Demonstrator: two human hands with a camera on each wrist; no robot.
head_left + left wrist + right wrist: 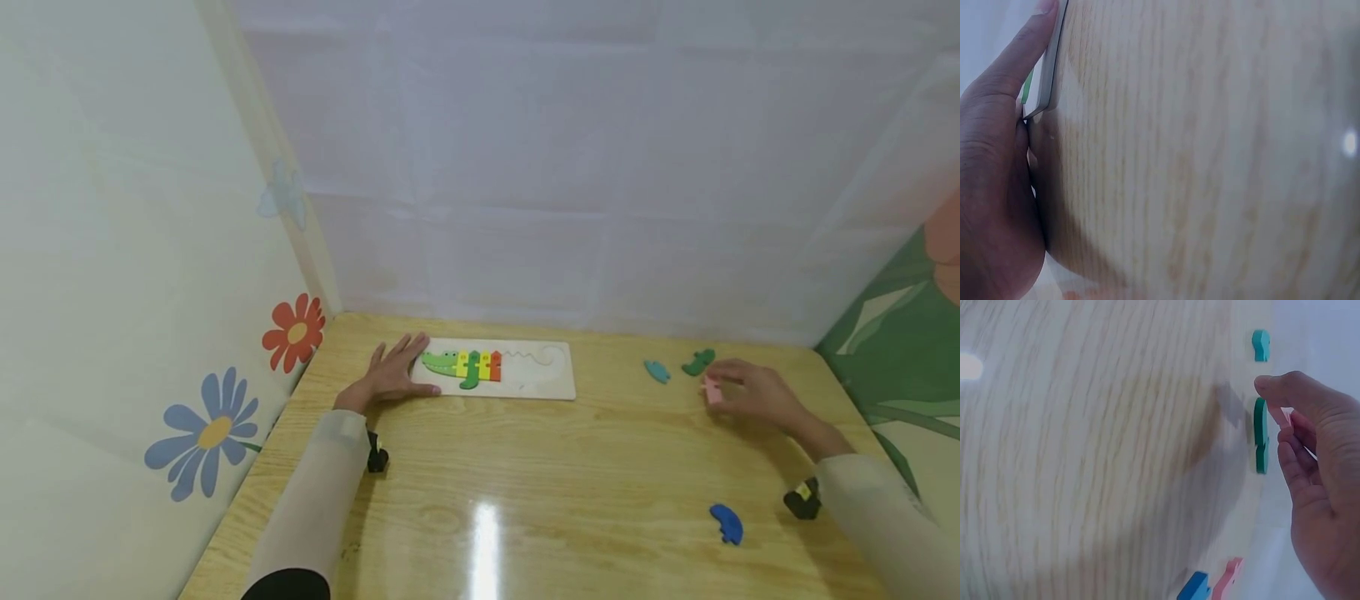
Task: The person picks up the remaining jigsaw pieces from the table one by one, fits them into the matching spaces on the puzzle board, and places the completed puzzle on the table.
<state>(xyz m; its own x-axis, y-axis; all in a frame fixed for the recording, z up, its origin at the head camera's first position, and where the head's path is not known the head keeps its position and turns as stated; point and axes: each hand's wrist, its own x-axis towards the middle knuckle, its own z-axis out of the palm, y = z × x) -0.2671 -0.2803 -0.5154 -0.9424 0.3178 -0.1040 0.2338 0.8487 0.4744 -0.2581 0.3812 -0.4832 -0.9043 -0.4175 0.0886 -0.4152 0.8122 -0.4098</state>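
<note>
A pale crocodile puzzle board [536, 382] lies toward the back of the table. In its left part are a green head piece [440, 363], yellow pieces, a green piece with a leg [471, 375] and an orange-red piece [496, 367]; an outlined tail recess shows at its right. My left hand [392, 374] spreads straight fingers at the board's left end, the thumb along the front edge. Over at the right, my right hand [757, 393] pinches a pink puzzle piece [712, 390] between thumb and fingers. Close by lies a dark green piece [699, 362].
A teal piece [657, 372] lies left of the dark green one. Nearer the front is a blue curved piece [726, 523]. In the right wrist view, another pink piece [1229, 579] lies beside a blue piece [1194, 586]. White cloth [480, 167] stands behind the table.
</note>
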